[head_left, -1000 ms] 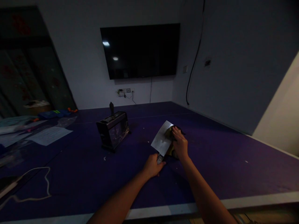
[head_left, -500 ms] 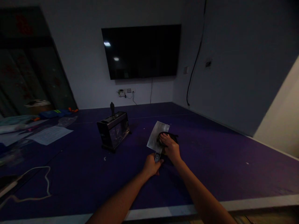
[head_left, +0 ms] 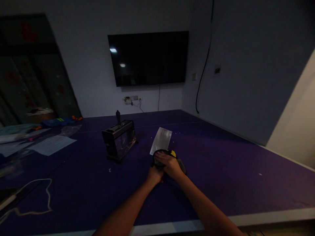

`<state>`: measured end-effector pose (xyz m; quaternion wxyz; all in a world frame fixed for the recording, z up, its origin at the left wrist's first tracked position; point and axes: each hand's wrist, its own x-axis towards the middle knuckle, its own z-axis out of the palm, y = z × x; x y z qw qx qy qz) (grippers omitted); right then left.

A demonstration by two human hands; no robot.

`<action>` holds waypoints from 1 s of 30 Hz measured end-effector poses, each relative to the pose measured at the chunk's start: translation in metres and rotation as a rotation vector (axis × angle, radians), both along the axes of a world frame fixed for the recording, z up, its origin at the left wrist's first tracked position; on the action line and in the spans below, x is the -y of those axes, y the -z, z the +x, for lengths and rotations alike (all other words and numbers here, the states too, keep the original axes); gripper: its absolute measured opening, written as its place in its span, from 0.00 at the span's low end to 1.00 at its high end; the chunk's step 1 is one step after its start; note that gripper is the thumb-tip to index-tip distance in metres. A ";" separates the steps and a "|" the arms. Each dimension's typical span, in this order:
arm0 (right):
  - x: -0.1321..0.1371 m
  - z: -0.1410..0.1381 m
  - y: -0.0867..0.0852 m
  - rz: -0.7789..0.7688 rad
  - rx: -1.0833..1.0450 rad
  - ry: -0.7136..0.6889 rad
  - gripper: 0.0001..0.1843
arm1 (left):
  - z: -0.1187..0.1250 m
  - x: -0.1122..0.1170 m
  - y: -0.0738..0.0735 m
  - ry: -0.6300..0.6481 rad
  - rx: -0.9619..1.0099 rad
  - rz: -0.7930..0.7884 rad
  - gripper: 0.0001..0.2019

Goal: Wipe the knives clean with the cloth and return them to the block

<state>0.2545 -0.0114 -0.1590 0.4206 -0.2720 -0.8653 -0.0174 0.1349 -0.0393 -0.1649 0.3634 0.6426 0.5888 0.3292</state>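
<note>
Both my hands meet over the dark purple table [head_left: 221, 170]. My left hand [head_left: 154, 173] is closed around the handle of a wide flat metal blade [head_left: 161, 140] that points away from me. My right hand [head_left: 170, 164] presses a dark cloth with a yellow patch [head_left: 173, 153] against the base of the blade, fingers curled over it. The handle itself is hidden under my hands.
A black box-like appliance with a lever [head_left: 119, 138] stands left of the blade. Papers and plastic sheets [head_left: 50, 144] lie at the far left, a white cable [head_left: 36, 193] near the left front. A dark TV [head_left: 149, 58] hangs on the wall.
My right hand has slid the cloth down the blade toward the handle and my left hand. The blade now shows bare above both hands.
</note>
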 end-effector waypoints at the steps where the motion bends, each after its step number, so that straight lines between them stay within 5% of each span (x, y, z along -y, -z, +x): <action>1: -0.001 0.002 0.000 0.012 -0.009 -0.001 0.40 | 0.000 0.000 0.000 0.018 -0.011 0.012 0.14; 11: -0.015 0.026 -0.004 0.104 -0.212 0.212 0.39 | 0.004 0.009 -0.001 0.179 -0.145 0.141 0.09; 30: -0.029 0.070 -0.012 0.117 -0.497 0.497 0.36 | 0.007 0.015 -0.013 0.200 -0.542 0.139 0.15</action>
